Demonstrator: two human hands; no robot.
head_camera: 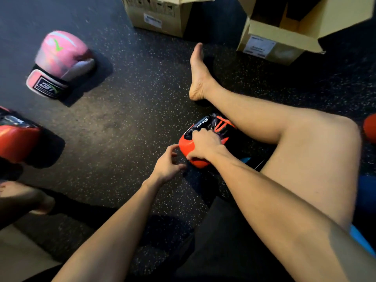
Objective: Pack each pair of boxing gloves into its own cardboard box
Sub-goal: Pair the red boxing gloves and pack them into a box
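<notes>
Person's sat on the dark speckled floor [126, 110], one bare leg stretched fwd w/ the foot [198, 76] pointing toward the boxes. Tucked just beside that shin is a red-and-black glove [191, 147], lying on the floor, long axis running diagonally: rounded red padded end toward the person & to the left, black cuff w/ white lettering pointing up & away, toward the foot. Shiny surface, red stripes on the black part near the cuff; far side hidden behind the leg.

Right hand [203, 144] is clamped over the top of that glove, fingers curled across the black middle, thumb down on the red end. Left hand [168, 165] sits just beside the red end, holding nothing, fingers loosely curled & half spread, thumb tip near or touching the red padding, can't tell which.

Pink glove [61, 62] lies well apart at upper left, cuff w/ black-and-white label toward the person, pink-and-white fist end pointing away. Another red glove [16, 139] at the left edge, cut off by the frame.

Two cardboard boxes at the top, flaps open: centre box [158, 19] & right box [284, 37], each w/ a white label; insides mostly in shadow.
</notes>
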